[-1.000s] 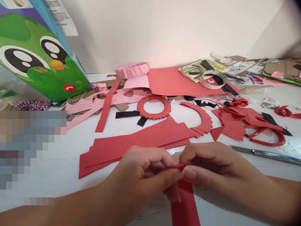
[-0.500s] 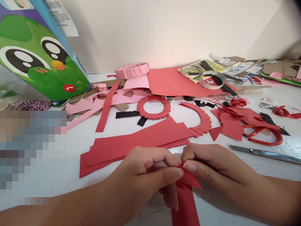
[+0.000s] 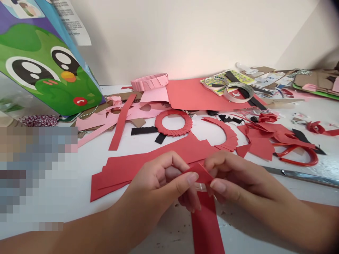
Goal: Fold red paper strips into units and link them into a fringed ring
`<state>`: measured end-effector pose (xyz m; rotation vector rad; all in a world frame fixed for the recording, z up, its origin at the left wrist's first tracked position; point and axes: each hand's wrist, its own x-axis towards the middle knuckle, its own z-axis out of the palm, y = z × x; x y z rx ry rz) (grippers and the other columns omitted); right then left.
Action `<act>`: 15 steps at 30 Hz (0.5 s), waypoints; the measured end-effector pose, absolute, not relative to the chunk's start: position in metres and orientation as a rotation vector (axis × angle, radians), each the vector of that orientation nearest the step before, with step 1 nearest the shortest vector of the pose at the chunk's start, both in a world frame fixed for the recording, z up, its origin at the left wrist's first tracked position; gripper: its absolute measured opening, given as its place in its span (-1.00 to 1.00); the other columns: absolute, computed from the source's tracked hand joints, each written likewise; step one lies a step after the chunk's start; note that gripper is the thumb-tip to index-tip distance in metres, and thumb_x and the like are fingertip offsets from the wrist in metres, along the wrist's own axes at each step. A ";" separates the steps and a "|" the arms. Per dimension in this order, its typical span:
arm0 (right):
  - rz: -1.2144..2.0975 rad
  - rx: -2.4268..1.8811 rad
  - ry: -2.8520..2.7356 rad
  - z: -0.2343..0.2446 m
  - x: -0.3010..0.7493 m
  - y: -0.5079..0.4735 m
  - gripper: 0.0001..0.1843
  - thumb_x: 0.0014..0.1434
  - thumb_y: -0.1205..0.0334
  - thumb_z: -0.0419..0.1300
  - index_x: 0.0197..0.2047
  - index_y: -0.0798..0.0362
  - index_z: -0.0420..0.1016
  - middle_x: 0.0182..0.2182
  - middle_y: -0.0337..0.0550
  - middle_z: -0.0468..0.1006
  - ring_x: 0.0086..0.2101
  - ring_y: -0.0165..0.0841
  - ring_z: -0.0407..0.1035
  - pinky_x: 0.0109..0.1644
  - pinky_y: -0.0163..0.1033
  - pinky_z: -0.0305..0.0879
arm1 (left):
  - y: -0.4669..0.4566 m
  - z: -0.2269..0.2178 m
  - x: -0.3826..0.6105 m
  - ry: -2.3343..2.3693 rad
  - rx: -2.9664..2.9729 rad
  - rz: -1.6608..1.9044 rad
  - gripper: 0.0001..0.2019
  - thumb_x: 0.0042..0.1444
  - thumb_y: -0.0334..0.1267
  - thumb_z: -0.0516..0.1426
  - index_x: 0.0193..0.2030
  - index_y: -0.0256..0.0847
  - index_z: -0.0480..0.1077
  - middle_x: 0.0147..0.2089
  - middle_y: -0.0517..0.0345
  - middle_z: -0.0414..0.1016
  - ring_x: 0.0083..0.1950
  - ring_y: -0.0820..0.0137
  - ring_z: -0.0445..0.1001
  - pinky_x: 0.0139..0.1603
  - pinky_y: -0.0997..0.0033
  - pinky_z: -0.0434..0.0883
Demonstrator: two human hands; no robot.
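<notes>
My left hand [image 3: 156, 183] and my right hand [image 3: 238, 180] meet above the white table [image 3: 169, 218]. Both pinch the upper end of a long red paper strip [image 3: 206, 225], which hangs down towards me. Its end forms a folded triangular flap [image 3: 198, 173] between my fingertips. A small clear piece, perhaps tape, shows [image 3: 201, 187] just below the flap. Behind my hands lie wide cut sheets of red paper [image 3: 148, 162], touching neither hand's fingertips as far as I can tell.
To the right lie red-handled scissors [image 3: 296, 155] with a long steel blade [image 3: 296, 173]. Further back are a fringed red paper ring [image 3: 173, 123], a pink paper band [image 3: 149, 82], tape rolls [image 3: 238, 92], and a large green printed box [image 3: 39, 70].
The strip's end has gone from a thin twisted tip to a wider triangular flap, now folded over to the left. Both hands have risen slightly and closed in on it.
</notes>
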<state>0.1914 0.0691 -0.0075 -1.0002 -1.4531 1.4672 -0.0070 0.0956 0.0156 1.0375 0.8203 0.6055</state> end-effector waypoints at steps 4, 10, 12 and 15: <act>1.475 -0.882 -1.275 -0.012 0.190 0.069 -0.93 0.34 0.11 0.27 -0.18 -0.11 0.54 -0.37 -0.24 0.52 -0.35 -0.35 0.47 -0.27 -0.26 0.47 | 0.093 0.017 -0.013 0.801 1.073 0.652 -0.88 0.27 -0.35 0.17 -0.28 -0.11 0.30 -0.37 0.32 0.54 -0.31 0.49 0.43 -0.23 0.51 0.35; 1.156 -0.962 -1.536 -0.012 0.197 0.071 -0.85 0.38 0.23 0.21 -0.18 -0.19 0.60 -0.25 -0.25 0.57 -0.29 -0.41 0.49 -0.22 -0.37 0.49 | 0.094 0.019 -0.016 0.823 1.297 0.555 -0.94 0.22 -0.28 0.20 -0.30 -0.11 0.44 -0.30 0.28 0.43 -0.23 0.41 0.37 -0.21 0.45 0.32; 1.137 -0.969 -1.559 -0.011 0.198 0.070 -0.84 0.38 0.25 0.20 -0.09 -0.25 0.56 -0.22 -0.28 0.59 -0.28 -0.43 0.51 -0.21 -0.40 0.49 | 0.095 0.018 -0.013 0.879 1.282 0.570 -0.97 0.23 -0.29 0.22 -0.25 -0.09 0.44 -0.27 0.28 0.46 -0.21 0.42 0.42 -0.19 0.45 0.34; 1.171 -1.020 -1.513 -0.007 0.198 0.070 -0.84 0.43 0.23 0.14 -0.03 -0.25 0.47 -0.27 -0.32 0.58 -0.35 -0.46 0.50 -0.29 -0.43 0.48 | 0.096 0.017 -0.010 0.916 1.206 0.599 -0.84 0.20 -0.30 0.26 -0.11 -0.05 0.41 -0.21 0.28 0.52 -0.17 0.41 0.50 -0.12 0.41 0.37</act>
